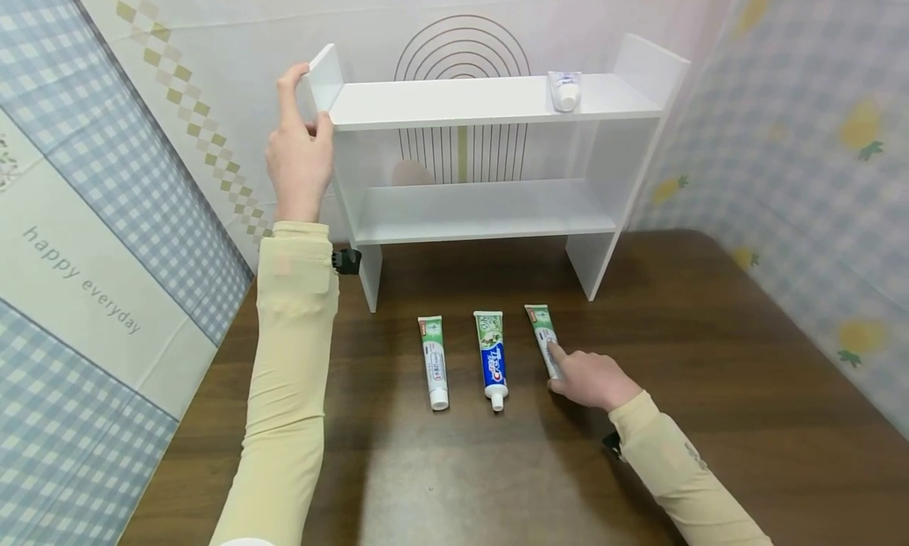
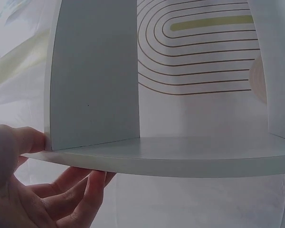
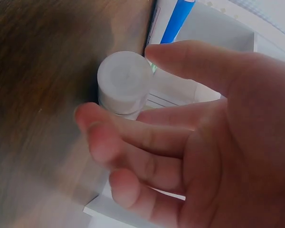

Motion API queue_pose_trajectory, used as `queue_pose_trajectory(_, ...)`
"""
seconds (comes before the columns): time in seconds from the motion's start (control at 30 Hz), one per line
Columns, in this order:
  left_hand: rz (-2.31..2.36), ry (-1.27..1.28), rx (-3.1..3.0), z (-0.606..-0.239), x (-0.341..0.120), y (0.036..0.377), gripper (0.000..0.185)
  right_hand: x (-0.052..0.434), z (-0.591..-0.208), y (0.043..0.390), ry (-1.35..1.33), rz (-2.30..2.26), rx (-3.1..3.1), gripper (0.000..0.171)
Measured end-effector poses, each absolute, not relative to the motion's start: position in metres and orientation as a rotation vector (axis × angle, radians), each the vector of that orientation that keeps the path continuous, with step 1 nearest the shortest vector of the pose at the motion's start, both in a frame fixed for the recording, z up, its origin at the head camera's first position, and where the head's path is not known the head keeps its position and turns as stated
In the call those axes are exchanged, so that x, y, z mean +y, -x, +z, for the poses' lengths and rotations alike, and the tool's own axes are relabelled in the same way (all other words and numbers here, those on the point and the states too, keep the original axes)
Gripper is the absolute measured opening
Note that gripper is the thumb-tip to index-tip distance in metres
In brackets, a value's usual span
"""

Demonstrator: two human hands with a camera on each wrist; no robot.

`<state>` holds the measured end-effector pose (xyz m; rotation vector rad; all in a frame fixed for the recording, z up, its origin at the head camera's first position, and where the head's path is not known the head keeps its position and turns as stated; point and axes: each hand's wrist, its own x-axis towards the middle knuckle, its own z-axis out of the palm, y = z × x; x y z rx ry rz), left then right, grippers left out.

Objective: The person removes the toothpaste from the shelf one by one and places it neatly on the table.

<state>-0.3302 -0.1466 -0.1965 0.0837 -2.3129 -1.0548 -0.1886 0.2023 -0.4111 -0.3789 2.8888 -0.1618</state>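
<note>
My left hand (image 1: 301, 155) grips the upper left side panel of a white two-tier shelf (image 1: 469, 211). The left wrist view has the thumb on one side of the white board and the fingers (image 2: 88, 197) on the other. Over the table at the right, my right hand (image 1: 592, 378) holds a green-and-white toothpaste tube (image 1: 542, 325) between thumb and fingers, its lower end covered in the head view. Its white cap (image 3: 123, 78) shows between them in the right wrist view. Left of it lie a blue-and-green Crest toothpaste tube (image 1: 491, 353) and another green-and-white toothpaste tube (image 1: 434, 360).
On the shelf's top board, toward the right, lies a pale tube (image 1: 566, 91) with its white cap facing forward. The shelf stands at the back of the brown wooden table (image 1: 454, 483). Patterned cloth (image 1: 802, 175) hangs behind and at both sides.
</note>
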Motion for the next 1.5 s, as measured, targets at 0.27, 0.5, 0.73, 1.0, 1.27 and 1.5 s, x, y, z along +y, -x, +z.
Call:
queue_pose_trajectory(0.27, -1.046, -0.070, -2.306, -0.197, -0.145, 0.330, 0.051, 0.205, -0.402, 0.196, 0.407, -0.158, 2.894, 0.056)
queue_pose_trajectory(0.5, -1.047, -0.075, -2.309, -0.197, -0.145, 0.331, 0.051, 0.205, -0.348, 0.214, 0.522, -0.240, 3.107, 0.050)
queue_pose_trajectory(0.73, -1.047, -0.081, -2.305, -0.198, -0.148, 0.331, 0.051, 0.199, -0.265, 0.228, 0.503, -0.325, 3.349, 0.049)
queue_pose_trajectory(1.0, -1.047, -0.085, -2.305, -0.199, -0.147, 0.331, 0.051, 0.188, -0.193, 0.237, 0.583, -0.323, 3.557, 0.053)
queue_pose_trajectory(1.27, -1.040, -0.080, -2.312, -0.200, -0.144, 0.333, 0.050, 0.190, -0.174, 0.269, 0.421, -0.383, 3.586, 0.064)
queue_pose_trajectory(1.5, -1.035, -0.076, -2.317, -0.201, -0.142, 0.332, 0.050, 0.199, -0.171, 0.287, 0.295, -0.393, 3.548, 0.068)
